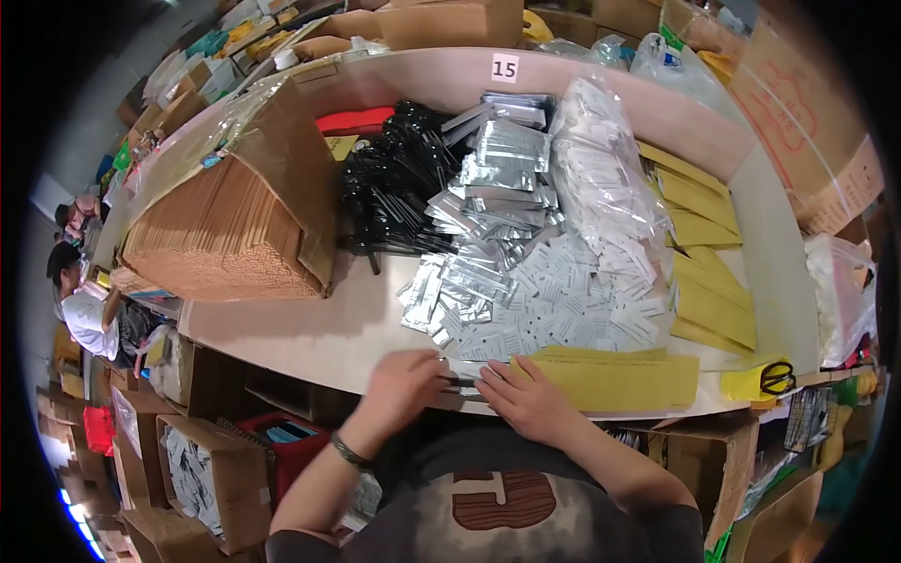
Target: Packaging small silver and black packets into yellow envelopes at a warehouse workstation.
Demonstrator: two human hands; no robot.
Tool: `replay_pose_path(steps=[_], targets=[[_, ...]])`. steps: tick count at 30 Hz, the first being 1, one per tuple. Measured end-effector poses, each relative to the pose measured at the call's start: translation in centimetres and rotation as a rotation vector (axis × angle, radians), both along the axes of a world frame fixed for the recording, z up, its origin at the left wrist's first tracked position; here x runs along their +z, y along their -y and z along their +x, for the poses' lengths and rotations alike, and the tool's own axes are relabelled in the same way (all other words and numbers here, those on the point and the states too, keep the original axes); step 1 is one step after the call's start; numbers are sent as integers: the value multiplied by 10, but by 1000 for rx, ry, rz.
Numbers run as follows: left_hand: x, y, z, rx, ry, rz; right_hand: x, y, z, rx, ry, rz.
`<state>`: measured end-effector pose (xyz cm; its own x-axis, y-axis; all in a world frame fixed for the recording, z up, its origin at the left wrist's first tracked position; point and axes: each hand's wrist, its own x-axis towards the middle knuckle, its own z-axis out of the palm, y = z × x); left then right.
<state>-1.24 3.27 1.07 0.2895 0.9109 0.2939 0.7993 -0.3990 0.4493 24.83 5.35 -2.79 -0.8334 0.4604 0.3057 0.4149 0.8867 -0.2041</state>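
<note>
At the table's near edge, my left hand is closed on the left end of a thin black piece. Its kind is hard to make out; a silver packet lies right against it. My right hand meets the piece's other end with thumb and forefinger, while its other fingers spread over the left end of a stack of yellow paper sleeves. Beyond my hands are loose white printed slips, a heap of silver packets and a pile of black long-handled pieces.
A large open carton packed with brown cardboard pieces stands on the left. A clear bag of white packets lies at the back, with more yellow sleeves to its right. Black-handled scissors rest in a yellow holder at the right corner. Raised panels border the table.
</note>
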Motion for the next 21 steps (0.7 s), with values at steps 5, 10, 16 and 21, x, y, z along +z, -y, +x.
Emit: replay_pose_path(steps=[5,10,16,21], targets=[[104,-71,-118,452,-80,486,8,-9,-8,-13,-44,27],[148,-94,-232,827,-627,-60,29,-8,-32,39,78,-74],[148,-123,-181,773,-432,-32,4,-1,-5,0,60,-38],[138,-115,-186,771,-438,-26,29,15,20,6,216,-100]])
